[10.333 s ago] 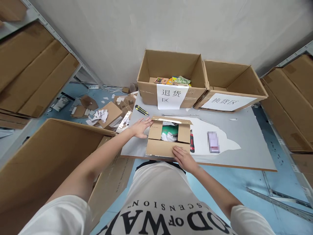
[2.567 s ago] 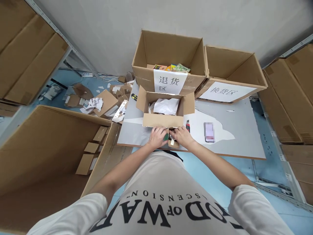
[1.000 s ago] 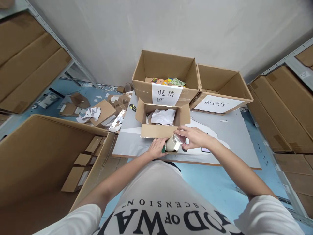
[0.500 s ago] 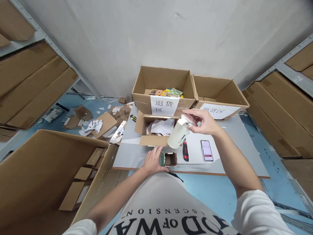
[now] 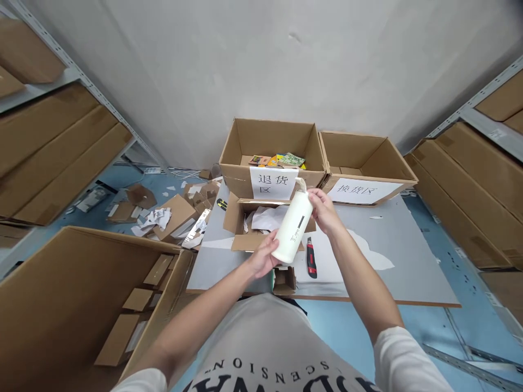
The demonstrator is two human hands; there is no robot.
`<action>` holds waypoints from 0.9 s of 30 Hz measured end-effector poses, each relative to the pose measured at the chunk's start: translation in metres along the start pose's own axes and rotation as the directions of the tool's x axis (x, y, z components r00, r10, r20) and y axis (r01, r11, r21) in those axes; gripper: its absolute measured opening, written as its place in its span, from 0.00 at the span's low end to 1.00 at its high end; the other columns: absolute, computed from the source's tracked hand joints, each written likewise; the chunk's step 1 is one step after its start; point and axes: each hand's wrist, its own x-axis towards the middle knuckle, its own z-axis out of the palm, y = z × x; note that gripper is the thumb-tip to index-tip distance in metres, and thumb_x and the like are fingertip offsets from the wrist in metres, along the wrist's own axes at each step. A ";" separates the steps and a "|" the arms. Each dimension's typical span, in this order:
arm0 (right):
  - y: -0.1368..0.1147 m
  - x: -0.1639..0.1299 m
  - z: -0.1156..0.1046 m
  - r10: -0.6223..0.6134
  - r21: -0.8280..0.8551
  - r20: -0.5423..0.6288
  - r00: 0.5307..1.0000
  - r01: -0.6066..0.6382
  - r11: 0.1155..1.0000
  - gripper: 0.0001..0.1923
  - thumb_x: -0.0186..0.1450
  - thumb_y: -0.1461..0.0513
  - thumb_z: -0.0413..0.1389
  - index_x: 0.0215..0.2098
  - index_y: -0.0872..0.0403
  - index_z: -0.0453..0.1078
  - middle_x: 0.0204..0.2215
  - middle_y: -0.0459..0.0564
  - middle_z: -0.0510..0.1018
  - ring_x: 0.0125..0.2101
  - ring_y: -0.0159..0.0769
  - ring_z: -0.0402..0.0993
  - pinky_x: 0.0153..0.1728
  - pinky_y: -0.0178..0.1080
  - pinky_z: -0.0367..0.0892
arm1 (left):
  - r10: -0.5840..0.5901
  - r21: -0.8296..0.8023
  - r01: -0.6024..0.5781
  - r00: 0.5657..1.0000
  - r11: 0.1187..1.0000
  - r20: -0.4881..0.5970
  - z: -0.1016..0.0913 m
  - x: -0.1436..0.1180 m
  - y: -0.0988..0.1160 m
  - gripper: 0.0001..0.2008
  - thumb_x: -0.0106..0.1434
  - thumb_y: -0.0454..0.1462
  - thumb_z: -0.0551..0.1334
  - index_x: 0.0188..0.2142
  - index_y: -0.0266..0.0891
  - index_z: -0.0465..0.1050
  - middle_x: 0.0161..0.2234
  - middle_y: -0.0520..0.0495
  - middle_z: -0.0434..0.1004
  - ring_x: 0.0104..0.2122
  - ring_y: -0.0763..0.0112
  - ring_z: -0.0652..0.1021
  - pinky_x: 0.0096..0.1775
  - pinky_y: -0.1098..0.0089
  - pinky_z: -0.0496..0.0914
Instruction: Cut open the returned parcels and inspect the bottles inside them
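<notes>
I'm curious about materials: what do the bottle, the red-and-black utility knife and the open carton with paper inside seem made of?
White bottle: looks satin-smooth; coated metal, plastic or glass, the look can't settle it.
Red-and-black utility knife: probably a plastic body, from its moulded, two-colour look.
Open carton: matte brown cardboard, judging by its colour and folded flaps.

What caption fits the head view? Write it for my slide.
A white bottle, tilted between left hand and right hand, above a table with an open carton and a red cutter.
</notes>
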 end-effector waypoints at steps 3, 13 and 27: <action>0.020 -0.009 0.000 0.075 0.060 -0.005 0.997 -0.075 0.995 0.22 0.52 0.47 0.61 0.37 0.50 0.64 0.22 0.39 0.69 0.17 0.26 0.61 0.15 0.29 0.57 | -0.100 -0.141 0.100 0.995 0.985 0.009 -0.003 -0.013 -0.012 0.27 0.58 0.46 0.61 0.56 0.43 0.60 0.51 0.39 0.72 0.47 0.52 0.76 0.46 0.52 0.69; 0.037 -0.018 0.001 0.128 0.265 0.025 0.991 -0.130 0.955 0.25 0.51 0.43 0.61 0.37 0.49 0.65 0.25 0.40 0.72 0.22 0.30 0.67 0.23 0.34 0.66 | -0.297 -0.359 0.334 0.942 0.871 0.156 -0.011 -0.031 -0.023 0.28 0.60 0.50 0.52 0.55 0.36 0.64 0.49 0.37 0.73 0.48 0.52 0.75 0.49 0.52 0.65; 0.023 -0.021 0.022 -0.017 0.173 0.053 0.998 0.008 0.985 0.30 0.56 0.39 0.49 0.46 0.49 0.66 0.48 0.51 0.74 0.46 0.44 0.71 0.42 0.45 0.69 | -0.178 -0.287 0.188 0.982 0.939 0.059 0.006 -0.031 -0.018 0.30 0.54 0.50 0.60 0.52 0.35 0.66 0.52 0.37 0.70 0.50 0.54 0.73 0.50 0.55 0.67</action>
